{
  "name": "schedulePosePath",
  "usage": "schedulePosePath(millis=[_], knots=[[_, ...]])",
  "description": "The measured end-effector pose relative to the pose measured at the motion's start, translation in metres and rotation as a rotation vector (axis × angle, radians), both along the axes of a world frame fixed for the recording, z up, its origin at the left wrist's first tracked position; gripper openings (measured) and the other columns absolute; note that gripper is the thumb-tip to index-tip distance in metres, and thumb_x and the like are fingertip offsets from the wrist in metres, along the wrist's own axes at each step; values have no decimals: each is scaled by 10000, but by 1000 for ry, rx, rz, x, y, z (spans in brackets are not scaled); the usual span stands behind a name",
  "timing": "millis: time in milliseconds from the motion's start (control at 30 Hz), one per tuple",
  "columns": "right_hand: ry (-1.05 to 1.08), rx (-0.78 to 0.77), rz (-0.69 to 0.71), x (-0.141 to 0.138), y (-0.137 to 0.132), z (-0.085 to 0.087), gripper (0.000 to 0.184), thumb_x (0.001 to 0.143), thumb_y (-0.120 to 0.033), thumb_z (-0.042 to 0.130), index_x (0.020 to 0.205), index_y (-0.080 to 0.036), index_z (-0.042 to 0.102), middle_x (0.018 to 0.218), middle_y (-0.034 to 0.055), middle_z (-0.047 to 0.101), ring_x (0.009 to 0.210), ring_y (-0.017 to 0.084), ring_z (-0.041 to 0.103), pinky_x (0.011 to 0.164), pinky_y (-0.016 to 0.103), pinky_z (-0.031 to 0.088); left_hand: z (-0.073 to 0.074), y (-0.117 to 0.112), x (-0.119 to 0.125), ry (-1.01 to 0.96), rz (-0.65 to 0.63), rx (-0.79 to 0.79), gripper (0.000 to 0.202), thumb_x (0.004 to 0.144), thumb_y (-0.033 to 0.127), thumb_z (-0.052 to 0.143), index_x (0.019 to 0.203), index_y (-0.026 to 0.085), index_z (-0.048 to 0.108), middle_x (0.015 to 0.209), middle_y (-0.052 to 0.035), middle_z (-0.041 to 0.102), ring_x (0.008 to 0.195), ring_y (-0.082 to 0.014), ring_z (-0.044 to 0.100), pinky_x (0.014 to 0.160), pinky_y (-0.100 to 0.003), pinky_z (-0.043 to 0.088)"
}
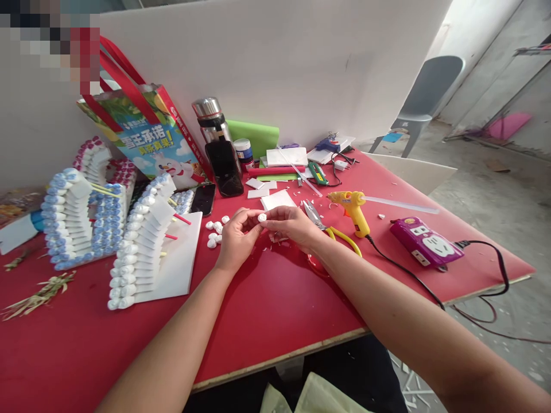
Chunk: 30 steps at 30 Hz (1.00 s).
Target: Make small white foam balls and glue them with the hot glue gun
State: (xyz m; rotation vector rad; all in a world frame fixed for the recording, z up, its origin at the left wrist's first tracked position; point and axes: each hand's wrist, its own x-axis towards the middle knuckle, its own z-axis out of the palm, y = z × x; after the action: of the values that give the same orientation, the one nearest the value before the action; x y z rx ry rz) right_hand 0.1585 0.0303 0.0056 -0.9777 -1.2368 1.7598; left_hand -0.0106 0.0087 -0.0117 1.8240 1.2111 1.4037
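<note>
Over the red table, my left hand and my right hand meet. Together their fingertips pinch a small white round foam piece. Both hands are closed on it. Several more small white foam pieces lie on the table just left of my left hand. A white foam square lies right behind my hands. Scissors with yellow handles lie just right of my right hand, beside a yellow glue gun.
Two stepped white foam models stand at left. Behind are a red-handled bag, steel flask, two phones and foam sheets. A purple power strip with black cable lies right. A grey chair stands beyond.
</note>
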Motion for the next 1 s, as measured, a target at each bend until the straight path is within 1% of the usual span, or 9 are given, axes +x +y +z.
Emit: schedulePosePath(millis=[67,167,267,433,600,733,833,933,1000], knots=[[9,-8,9,0,0,0,434,627,-454,875,844,-168,632,630,-22,608,522,82,544,503,207,457,1,-1,1,2,-8,13,200,867,311,696,1041,214,715,970,-46,641,875,-174,647,802,-293,521],[-61,35,10,1,-1,1,404,656,-468,850,807,-174,616,573,-32,583,483,82,517,459,197,404,2,-1,2,41,-27,20,208,877,319,685,1056,222,729,961,-46,644,863,-173,638,788,-290,513],[-107,59,-2,1,-1,1,331,692,-420,819,742,-174,603,527,-28,568,470,90,509,430,194,359,2,-2,2,90,-29,19,222,886,330,672,1071,228,743,948,-51,658,855,-176,631,776,-288,501],[-38,-55,15,3,2,-2,206,680,-290,790,665,-170,624,510,-11,579,464,96,507,448,211,383,4,-4,5,81,-42,-26,242,856,356,705,1059,240,766,939,-55,670,819,-178,616,762,-287,482],[-64,-41,36,3,3,-2,204,688,-257,767,602,-173,602,507,-1,595,453,95,503,429,207,371,7,-6,6,45,-63,-59,241,819,370,741,1019,239,776,915,-54,666,796,-184,609,752,-292,488],[-97,1,33,2,1,-3,225,705,-280,778,635,-172,593,525,5,617,459,101,534,418,198,369,6,-5,4,89,-92,-71,223,866,346,684,1041,225,750,924,-55,645,799,-180,618,750,-295,498],[-125,21,32,2,0,-2,264,725,-333,796,683,-170,593,523,4,619,457,107,556,419,194,383,6,-4,2,104,-82,-95,201,888,335,651,1021,202,724,947,-61,649,825,-181,627,775,-297,500],[-108,1,51,3,-1,2,351,724,-444,820,728,-162,611,555,1,625,481,100,564,432,189,409,6,-4,2,-6,-84,-158,218,870,354,674,1006,186,688,944,-58,673,842,-185,644,771,-289,508],[-66,-15,47,3,-1,4,402,730,-517,806,761,-160,621,630,12,654,509,95,569,452,195,440,6,-3,1,-112,-88,-216,248,849,361,699,1017,182,667,897,-44,684,796,-172,646,740,-276,511]])
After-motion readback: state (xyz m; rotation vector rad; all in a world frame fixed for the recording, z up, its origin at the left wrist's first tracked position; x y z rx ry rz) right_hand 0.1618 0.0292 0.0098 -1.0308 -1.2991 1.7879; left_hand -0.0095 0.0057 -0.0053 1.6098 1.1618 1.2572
